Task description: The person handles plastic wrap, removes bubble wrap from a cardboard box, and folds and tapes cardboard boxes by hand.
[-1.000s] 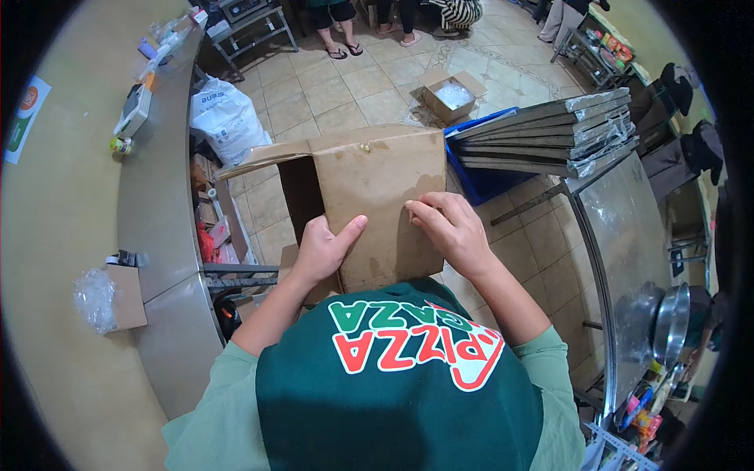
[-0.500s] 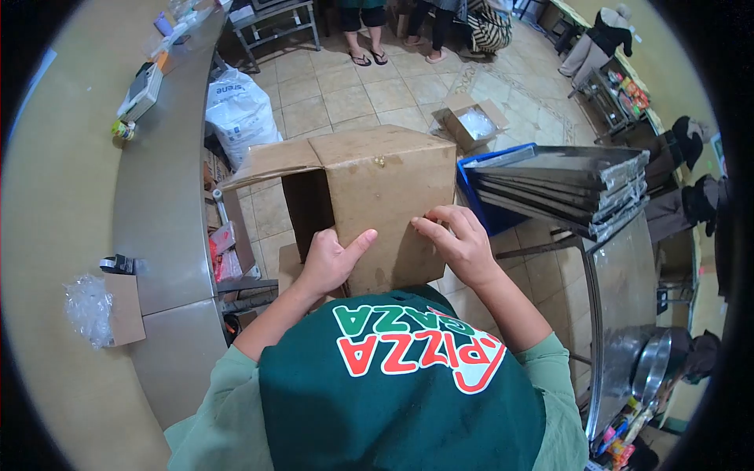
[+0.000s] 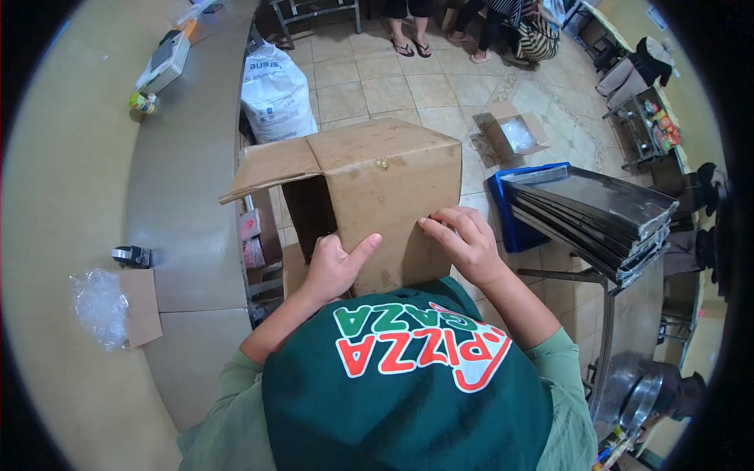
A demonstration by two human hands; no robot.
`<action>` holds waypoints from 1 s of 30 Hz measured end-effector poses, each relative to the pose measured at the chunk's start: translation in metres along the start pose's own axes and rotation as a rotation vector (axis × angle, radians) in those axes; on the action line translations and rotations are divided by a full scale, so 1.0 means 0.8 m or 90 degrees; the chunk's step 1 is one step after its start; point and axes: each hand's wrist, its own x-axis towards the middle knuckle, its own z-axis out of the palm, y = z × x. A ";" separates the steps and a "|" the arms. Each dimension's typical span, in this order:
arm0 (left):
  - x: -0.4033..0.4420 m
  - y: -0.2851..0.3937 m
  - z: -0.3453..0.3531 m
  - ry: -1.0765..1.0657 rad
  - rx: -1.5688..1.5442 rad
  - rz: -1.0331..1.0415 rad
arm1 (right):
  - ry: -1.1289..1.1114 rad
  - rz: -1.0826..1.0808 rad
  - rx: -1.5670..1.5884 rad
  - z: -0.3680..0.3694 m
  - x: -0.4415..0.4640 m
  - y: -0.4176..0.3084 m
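Observation:
A brown cardboard box (image 3: pixel 397 188) is held in front of my body, its flaps standing open on the left side. My left hand (image 3: pixel 342 267) grips the box at the edge of that opening, thumb on the outer face and fingers inside the dark gap. On the right part of the same face, my right hand (image 3: pixel 465 242) has its thumb and fingertips pinched together against the cardboard. Whatever is between those fingertips, if anything, is too small to make out. The lower edge of the box meets my green apron (image 3: pixel 408 392).
A long metal counter (image 3: pixel 184 196) runs along the left, with a tape dispenser (image 3: pixel 132 256) and a small box of clear plastic (image 3: pixel 141 308). A white sack (image 3: pixel 276 94) stands beside it. Stacked dark trays (image 3: pixel 589 212) are at right. People's legs (image 3: pixel 410 30) show at the top.
The view has turned, so the counter, sack and trays appear shifted right. Both hands keep their hold on the box, with little change in their pose.

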 end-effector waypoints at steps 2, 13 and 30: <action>0.010 -0.002 -0.006 0.014 0.012 0.014 | 0.002 -0.002 0.018 0.005 0.016 0.006; 0.101 -0.005 0.001 0.100 0.031 0.005 | 0.010 -0.078 0.049 0.039 0.071 0.113; 0.292 0.009 0.117 0.210 -0.027 -0.016 | -0.042 -0.145 0.157 0.016 0.148 0.356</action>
